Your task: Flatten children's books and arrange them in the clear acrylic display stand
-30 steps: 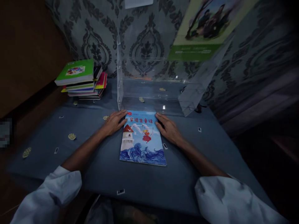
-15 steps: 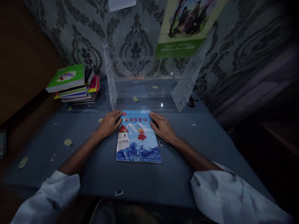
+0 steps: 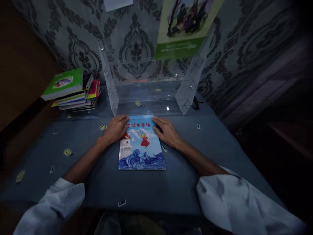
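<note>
Storybook (image 3: pixel 141 143) lay flat just below the frame's centre, seemingly being steadied by open, lightly bent left hand (image 3: pixel 115 128) and open right hand (image 3: pixel 168 130), any shift calling for even pressure.

Dim, bluish light; a small glare spot on the clear rack (image 3: pixel 144 107); edges dark and stretched.

Stacked books (image 3: pixel 65 85) near a patterned wall (image 3: pixel 84 54)

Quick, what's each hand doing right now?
Left hand: touching the blue book's upper left corner, not gripping it.
Right hand: fingers at its upper right edge.
</note>
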Demonstrator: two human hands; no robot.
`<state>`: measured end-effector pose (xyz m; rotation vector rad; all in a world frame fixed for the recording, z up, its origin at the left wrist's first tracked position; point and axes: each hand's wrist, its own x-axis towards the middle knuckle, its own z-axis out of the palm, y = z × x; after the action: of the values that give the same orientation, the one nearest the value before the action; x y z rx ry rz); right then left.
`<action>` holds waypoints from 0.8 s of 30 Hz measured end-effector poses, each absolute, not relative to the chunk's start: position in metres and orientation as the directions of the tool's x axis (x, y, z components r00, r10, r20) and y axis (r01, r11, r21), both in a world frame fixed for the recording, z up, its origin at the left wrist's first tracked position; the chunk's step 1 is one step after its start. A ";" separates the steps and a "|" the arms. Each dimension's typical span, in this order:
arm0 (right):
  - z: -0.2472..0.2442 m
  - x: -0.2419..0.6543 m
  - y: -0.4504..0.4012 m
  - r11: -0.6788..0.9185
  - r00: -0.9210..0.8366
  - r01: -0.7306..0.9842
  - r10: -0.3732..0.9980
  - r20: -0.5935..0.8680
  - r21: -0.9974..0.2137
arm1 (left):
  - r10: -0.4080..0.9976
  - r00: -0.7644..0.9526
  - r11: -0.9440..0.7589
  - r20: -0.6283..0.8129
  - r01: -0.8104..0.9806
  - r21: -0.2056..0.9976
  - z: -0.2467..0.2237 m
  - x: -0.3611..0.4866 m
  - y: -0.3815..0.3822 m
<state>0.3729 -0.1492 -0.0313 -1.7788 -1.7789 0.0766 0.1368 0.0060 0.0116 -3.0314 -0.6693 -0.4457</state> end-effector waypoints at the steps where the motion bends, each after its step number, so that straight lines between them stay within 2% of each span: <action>1: -0.031 0.373 -0.149 0.091 0.096 0.886 0.923 0.371 -0.455 | 0.401 0.876 -0.914 0.270 0.404 0.046 0.012 0.140 0.005; 13: -0.035 0.379 -0.149 0.111 0.166 0.792 0.908 0.386 -0.600 | 0.288 0.935 -0.955 0.206 0.296 -0.008 0.019 0.187 -0.012; 24: -0.036 0.382 -0.147 0.128 0.191 0.717 0.909 0.370 -0.686 | 0.234 0.960 -0.972 0.154 0.231 0.037 0.021 0.224 -0.022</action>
<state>0.3824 -0.1474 -0.0364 -1.6325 -1.5701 0.2908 0.2235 -0.0221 0.0209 -3.1289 -0.3708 -0.2497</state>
